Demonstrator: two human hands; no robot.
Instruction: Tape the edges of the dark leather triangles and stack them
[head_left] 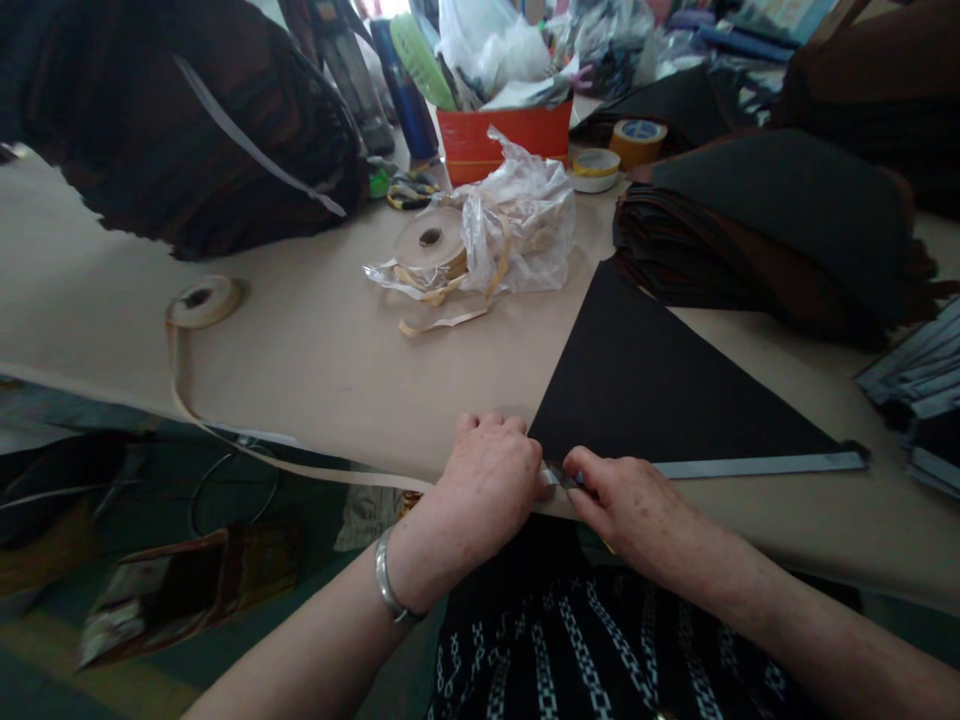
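Left hand: the left hand (491, 478) was laid knuckles-up at the near edge of the beige table (315, 350), its fingers curled down over the left corner of the black triangular fabric piece (637, 385); what lay under the fingers could not be told.
Right hand: the right hand (626, 505) was set just beside the left, its fingers closed in a pinch on the end of the grey adhesive strip (757, 466).
Black triangle: it was spread flat on the table, its long edge running along the table's near edge and its point aimed away towards the crumpled clear plastic bag (521, 225).
Grey strip: it was laid along the triangle's near edge and reached past the right corner of the fabric.
Cream tape: a roll of cream tape (202, 300) was seen well to the left, with a loose length trailing off the table edge and back towards the left hand.
Open room: a broad bare stretch of table was left between the cream roll, the bag and the triangle.
Right side: a stack of dark fabric pieces (772, 240) was crowded close to the triangle's far right edge.
Far edge: an orange box of sundries (502, 140), two small tape rolls (615, 155) and a second cream spool (431, 240) were ranged behind the bag.
Upper left: a large dark bundle of cloth (187, 120) was heaped there.
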